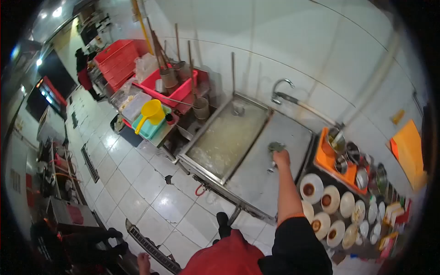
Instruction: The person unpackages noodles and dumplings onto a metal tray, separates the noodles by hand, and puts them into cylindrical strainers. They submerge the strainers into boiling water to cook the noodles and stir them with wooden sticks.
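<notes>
My right hand (281,158) is closed on a grey-green scrubbing pad (276,146) over the flat metal surface (256,176) right of the sink. A small shiny metal piece (271,169) lies just below that hand. To the left, the metal sink basin (224,142) holds cloudy water, with a long-handled tool standing at its far edge. My left hand (144,262) hangs low at the bottom left, partly cut off by the frame edge; its fingers are too small and dim to make out.
Used bowls (312,188) and an orange tray (322,153) with metal bowls stand at the right. A faucet (280,91) is on the wall. A yellow scoop (152,112) and red crates (120,62) are left. Another person (84,75) stands far off.
</notes>
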`<act>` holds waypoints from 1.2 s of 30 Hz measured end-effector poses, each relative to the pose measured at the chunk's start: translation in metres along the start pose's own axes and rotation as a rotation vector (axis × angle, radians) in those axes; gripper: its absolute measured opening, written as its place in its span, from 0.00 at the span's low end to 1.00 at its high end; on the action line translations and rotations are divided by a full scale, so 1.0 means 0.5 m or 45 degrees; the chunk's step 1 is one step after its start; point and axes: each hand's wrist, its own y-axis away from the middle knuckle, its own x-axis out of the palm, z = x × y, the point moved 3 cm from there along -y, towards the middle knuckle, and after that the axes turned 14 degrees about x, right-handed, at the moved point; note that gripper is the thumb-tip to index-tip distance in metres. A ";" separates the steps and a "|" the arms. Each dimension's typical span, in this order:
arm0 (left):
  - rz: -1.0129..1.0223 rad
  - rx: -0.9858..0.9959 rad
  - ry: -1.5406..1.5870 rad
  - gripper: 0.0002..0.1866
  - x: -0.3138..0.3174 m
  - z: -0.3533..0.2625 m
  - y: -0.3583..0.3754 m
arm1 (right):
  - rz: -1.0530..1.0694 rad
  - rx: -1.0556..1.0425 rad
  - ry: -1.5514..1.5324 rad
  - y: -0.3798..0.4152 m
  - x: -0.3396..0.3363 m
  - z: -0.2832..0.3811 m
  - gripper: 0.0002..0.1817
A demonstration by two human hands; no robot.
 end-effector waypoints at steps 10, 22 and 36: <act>0.842 0.042 -0.701 0.13 0.173 -0.101 -0.207 | 0.365 0.084 0.020 -0.152 0.085 -0.072 0.30; 0.430 -0.458 -0.534 0.17 -0.028 0.141 -0.414 | 0.300 -0.943 -0.477 0.606 0.272 0.650 0.06; 0.276 -0.589 0.469 0.06 -0.250 0.213 -0.983 | 0.960 -1.049 -0.086 0.831 0.825 1.308 0.29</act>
